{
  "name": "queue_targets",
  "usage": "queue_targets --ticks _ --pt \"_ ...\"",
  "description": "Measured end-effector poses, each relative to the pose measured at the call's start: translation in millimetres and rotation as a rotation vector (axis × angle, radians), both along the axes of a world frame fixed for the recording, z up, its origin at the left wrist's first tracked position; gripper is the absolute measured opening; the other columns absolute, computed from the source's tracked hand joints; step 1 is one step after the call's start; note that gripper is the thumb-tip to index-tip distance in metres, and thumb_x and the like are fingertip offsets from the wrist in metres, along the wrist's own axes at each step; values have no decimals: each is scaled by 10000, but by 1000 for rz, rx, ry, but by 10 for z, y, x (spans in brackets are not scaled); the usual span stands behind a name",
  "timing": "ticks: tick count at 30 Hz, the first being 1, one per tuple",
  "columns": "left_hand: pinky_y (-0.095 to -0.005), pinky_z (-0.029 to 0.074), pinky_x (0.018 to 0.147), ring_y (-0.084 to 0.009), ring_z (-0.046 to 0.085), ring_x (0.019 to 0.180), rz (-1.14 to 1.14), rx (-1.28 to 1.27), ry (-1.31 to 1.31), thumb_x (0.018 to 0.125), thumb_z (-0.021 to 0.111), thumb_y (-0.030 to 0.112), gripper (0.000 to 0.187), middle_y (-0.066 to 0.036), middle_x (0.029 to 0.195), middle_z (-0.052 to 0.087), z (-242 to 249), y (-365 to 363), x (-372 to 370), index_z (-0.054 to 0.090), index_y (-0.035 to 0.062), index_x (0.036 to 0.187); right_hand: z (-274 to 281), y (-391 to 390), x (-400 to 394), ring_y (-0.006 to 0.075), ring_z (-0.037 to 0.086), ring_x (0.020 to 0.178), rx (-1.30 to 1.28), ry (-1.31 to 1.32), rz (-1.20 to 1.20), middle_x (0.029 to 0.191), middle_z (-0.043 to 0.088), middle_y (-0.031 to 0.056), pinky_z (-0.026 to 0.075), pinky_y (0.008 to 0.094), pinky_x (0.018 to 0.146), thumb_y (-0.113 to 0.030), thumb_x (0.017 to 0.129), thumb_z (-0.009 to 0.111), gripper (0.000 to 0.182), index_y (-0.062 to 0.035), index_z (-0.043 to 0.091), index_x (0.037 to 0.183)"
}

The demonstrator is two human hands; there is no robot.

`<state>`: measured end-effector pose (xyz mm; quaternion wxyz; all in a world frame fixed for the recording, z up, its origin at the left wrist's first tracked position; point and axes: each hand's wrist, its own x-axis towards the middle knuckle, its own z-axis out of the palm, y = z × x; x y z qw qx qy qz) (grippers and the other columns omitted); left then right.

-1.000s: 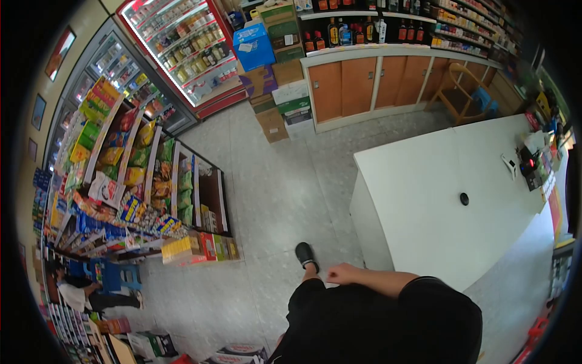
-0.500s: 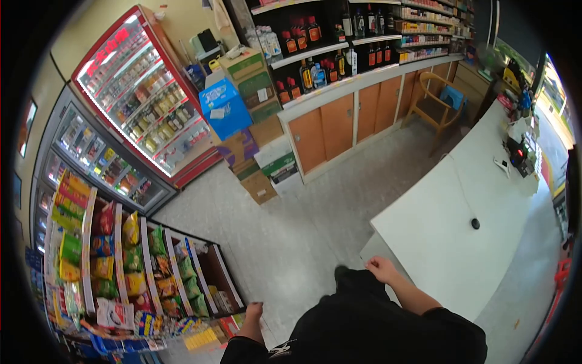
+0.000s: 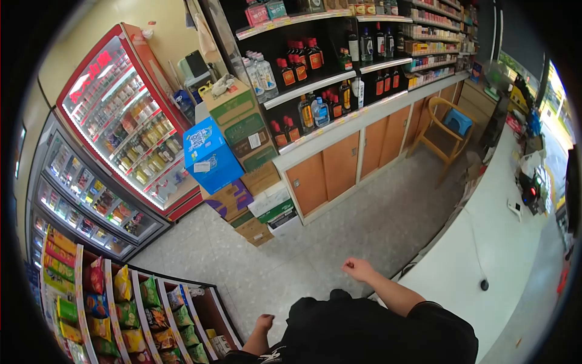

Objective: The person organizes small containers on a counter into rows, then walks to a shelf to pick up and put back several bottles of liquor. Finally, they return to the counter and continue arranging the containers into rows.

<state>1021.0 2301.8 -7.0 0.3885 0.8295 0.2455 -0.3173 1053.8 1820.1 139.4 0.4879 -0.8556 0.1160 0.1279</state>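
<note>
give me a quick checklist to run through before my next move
1. Left hand free: cannot tell, its palm is hidden.
2. Right hand free: ok, no item shows in it.
3. Floor ahead passable: ok, bare tiles show beyond the hands.
4. Round black object supported: ok, it lies on the white counter.
5. Blue box stable: cannot tell from this view.

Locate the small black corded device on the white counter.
Head view, lower right: the small black corded device lies on the white counter, to the right of the person's right hand.
</note>
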Motion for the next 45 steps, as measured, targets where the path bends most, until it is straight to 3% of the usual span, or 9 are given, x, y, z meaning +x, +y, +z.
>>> queue_targets --ticks 5,13,17,21,23,27,39,41,45 --pt "-333 449 472 -176 551 526 168 -157 167 838 640 274 231 -67 664 600 193 145 248 659 44 854 -887 -419 187 291 652 916 -291 254 403 987 690 108 503 416 798 -468 822 593 381 -153 692 1012" --pt "-337 463 898 -238 607 1041 -1144 65 141 874 568 405 409 -85 1150 661 -655 18 1683 654 115 1148 -1710 -938 -261 328 638 935 -317 439 201 1009 678 145 500 428 825 -352 806 561 351 -134 693 1046" --pt "-347 505 624 -196 622 701 -484 103 372 868 593 337 294 -125 818 645 -613 -580 3360 673 73 970 -1625 -1183 -319 312 645 896 -527 207 489 948 675 124 519 440 741 -250 812 522 269 -122 672 995" --pt "-434 474 880 -355 616 1010 -828 141 -200 851 522 439 430 -199 1011 665 341 -1818 4447 700 75 994 -2746 -1672 -26 275 656 852 -771 339 607 879 671 66 525 411 659 -231 816 514 199 -123 656 903" --pt "-423 477 874 -353 622 999 -871 191 -316 841 547 432 420 -192 1035 664 414 -2212 4885 695 67 989 -3013 -1709 -133 225 665 807 213 494 -530 786 662 21 511 368 605 -240 819 526 164 -136 652 815" --pt "-426 488 842 -358 630 958 -708 -149 -289 837 578 419 404 -179 1005 672 600 -2858 5242 680 74 1021 -1854 -1352 434 243 664 783 65 373 -909 721 654 45 507 382 631 -280 825 543 218 -106 674 810" --pt "-433 485 814 -312 638 924 -1930 80 -308 894 513 382 358 -133 976 673 -623 -1958 4523 637 151 1138 -3281 -2782 44 281 630 918 -480 447 525 894 647 86 523 407 737 -217 815 612 127 -97 650 826" --pt "-365 475 852 -216 621 953 -1279 221 436 934 520 368 334 -107 1091 660 -479 -2194 4267 652 172 1169 -2602 -3206 297 275 623 957 -568 494 658 939 652 83 524 404 765 -192 806 618 120 -96 658 866" --pt "-385 493 822 -257 641 917 -737 223 411 960 449 326 325 -126 1024 677 -235 -3014 4129 655 156 1146 -2095 -4122 1071 299 625 1045 -654 405 672 1086 666 123 514 413 842 -228 795 610 269 -114 700 1022"
